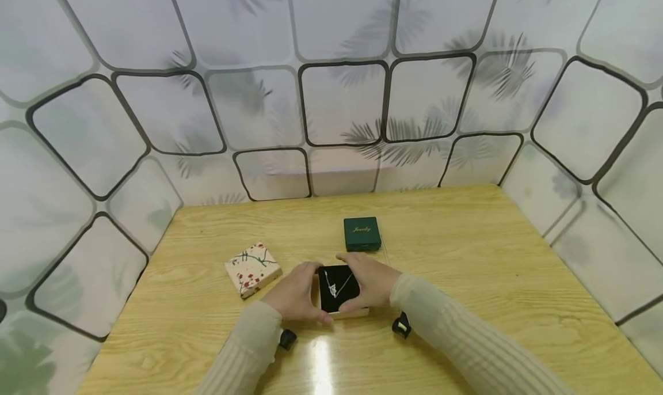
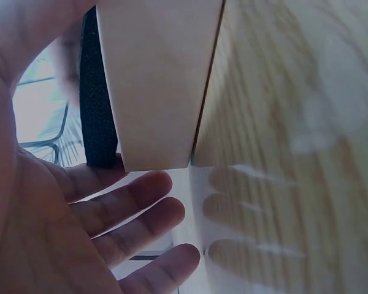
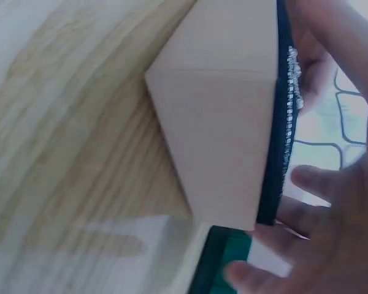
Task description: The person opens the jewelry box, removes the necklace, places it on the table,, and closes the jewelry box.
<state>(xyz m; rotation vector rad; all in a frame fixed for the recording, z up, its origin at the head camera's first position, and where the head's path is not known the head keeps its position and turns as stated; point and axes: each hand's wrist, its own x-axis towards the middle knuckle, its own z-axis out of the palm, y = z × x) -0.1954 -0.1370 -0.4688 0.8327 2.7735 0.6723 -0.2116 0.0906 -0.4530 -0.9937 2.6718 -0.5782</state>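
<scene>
A cream box base [image 1: 346,314] sits on the table in front of me, with a black foam insert [image 1: 327,303] standing a little proud of its rim. Across the insert lies a silver necklace [image 1: 333,289] with a sparkling pendant. My left hand [image 1: 296,294] grips the insert's left side, its index fingertip at the far edge and its thumb at the near edge. From the right, my right hand [image 1: 372,281] spans the insert in the same way, fingers behind and thumb in front. In the left wrist view the other fingers [image 2: 148,214] extend past the box.
Left of the hands lies a cream lid [image 1: 254,270] with red blossoms and dark branches. A dark green box [image 1: 362,234] marked "Jewelry" stands just behind the right hand. Patterned fabric [image 1: 342,107] encloses the wooden table [image 1: 445,228] at the back and sides.
</scene>
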